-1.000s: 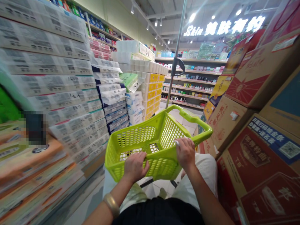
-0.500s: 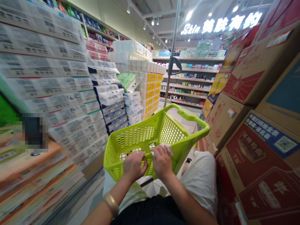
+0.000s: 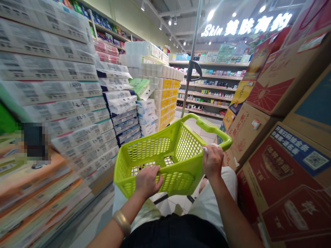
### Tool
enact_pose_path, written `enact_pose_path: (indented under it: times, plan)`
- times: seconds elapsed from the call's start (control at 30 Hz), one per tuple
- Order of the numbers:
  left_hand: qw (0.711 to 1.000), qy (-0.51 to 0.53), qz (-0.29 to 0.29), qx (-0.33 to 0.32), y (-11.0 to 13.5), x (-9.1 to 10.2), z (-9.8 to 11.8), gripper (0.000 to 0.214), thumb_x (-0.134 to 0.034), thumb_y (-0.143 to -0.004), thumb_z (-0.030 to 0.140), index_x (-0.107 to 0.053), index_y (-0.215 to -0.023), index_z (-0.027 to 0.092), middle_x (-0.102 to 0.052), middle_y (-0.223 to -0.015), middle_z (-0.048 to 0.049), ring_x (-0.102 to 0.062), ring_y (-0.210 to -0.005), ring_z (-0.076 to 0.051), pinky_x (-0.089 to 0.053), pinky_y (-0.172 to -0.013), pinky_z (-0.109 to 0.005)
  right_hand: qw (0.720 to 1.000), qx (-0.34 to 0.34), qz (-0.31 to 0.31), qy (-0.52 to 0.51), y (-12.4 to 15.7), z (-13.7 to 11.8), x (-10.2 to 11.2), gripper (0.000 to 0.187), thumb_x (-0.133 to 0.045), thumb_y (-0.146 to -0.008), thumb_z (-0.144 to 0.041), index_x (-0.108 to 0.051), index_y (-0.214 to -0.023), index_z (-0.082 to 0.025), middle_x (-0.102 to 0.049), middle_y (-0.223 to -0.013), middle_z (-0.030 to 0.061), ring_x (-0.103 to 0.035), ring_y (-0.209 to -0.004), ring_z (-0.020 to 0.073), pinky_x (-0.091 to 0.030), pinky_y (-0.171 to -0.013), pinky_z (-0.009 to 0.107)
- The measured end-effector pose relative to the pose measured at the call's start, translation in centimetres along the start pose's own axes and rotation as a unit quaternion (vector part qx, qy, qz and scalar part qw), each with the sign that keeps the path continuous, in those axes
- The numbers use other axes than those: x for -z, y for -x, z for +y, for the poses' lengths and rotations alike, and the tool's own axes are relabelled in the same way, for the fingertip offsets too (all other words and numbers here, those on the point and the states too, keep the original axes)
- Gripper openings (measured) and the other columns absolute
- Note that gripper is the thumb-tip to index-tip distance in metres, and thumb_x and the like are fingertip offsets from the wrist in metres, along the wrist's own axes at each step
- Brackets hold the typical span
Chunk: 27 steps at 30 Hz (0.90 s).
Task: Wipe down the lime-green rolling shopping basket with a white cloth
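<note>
Green basket: there it sat, directly ahead of both hands, long axis slanting away rightward, glossy, lattice-walled!
Handle: it rose at the far right end, the right hand nearer.
Left hand: it gripped the basket's near side.
Right hand: it curled round white cloth, against the rim.
White cloth: mostly hidden, perhaps a tissue.
</note>
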<state>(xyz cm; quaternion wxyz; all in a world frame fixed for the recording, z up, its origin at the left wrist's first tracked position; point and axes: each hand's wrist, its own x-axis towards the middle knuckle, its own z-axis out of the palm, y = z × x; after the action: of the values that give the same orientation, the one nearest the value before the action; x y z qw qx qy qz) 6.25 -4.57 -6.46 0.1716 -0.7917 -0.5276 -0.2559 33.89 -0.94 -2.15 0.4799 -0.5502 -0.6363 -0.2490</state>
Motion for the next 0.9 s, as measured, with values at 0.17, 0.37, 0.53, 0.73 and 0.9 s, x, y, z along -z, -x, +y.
enact_pose_path:
  times: [0.17,0.37,0.53,0.73,0.9]
  plan:
    - [1.0,0.007,0.007,-0.002,0.0,0.0,0.0,0.014,-0.051,-0.079,0.031,-0.059,-0.086,0.021,-0.065,-0.077,-0.0054,-0.059,-0.075,-0.023,-0.041,-0.068,-0.033,0.992,0.025,-0.109,-0.059,3.5,-6.8,-1.9,0.019,-0.046,-0.089,-0.017,-0.063,-0.093,-0.021,-0.065,-0.091,0.0047,-0.054,-0.095,0.0205,-0.028,-0.105,0.038]
    - [1.0,-0.002,0.009,-0.015,0.1,0.2,-0.1,0.015,-0.051,-0.08,0.03,-0.06,-0.086,0.02,-0.065,-0.076,-0.0055,-0.06,-0.074,-0.023,-0.042,-0.067,-0.034,0.972,0.086,-0.165,-0.145,5.9,-11.5,-2.9,0.019,-0.051,-0.085,-0.013,-0.062,-0.097,-0.023,-0.066,-0.097,0.0023,-0.054,-0.099,0.0185,-0.027,-0.105,0.034]
    - [1.0,0.005,0.013,-0.016,0.2,0.1,-0.2,0.016,-0.051,-0.08,0.03,-0.06,-0.087,0.02,-0.065,-0.078,-0.0054,-0.06,-0.075,-0.023,-0.042,-0.068,-0.033,0.982,0.083,-0.142,-0.094,3.5,-6.3,-1.5,0.018,-0.048,-0.091,-0.017,-0.064,-0.095,-0.022,-0.067,-0.093,0.0034,-0.055,-0.097,0.0202,-0.029,-0.103,0.035]
    - [1.0,0.007,0.001,-0.011,0.0,-0.1,-0.2,0.016,-0.05,-0.081,0.031,-0.059,-0.087,0.02,-0.065,-0.078,-0.0049,-0.059,-0.074,-0.023,-0.041,-0.068,-0.034,0.995,0.074,-0.061,0.009,-0.3,1.0,0.5,0.022,-0.044,-0.093,-0.021,-0.066,-0.095,-0.019,-0.067,-0.095,0.0064,-0.055,-0.098,0.0217,-0.033,-0.098,0.036]
    - [1.0,0.017,-0.012,-0.016,0.0,-0.4,-0.4,0.017,-0.049,-0.081,0.032,-0.059,-0.089,0.021,-0.067,-0.082,-0.0045,-0.06,-0.076,-0.022,-0.042,-0.069,-0.034,0.996,0.062,-0.023,0.055,-2.7,5.6,1.3,0.024,-0.043,-0.092,-0.023,-0.066,-0.091,-0.018,-0.066,-0.09,0.0081,-0.054,-0.093,0.0234,-0.036,-0.092,0.036]
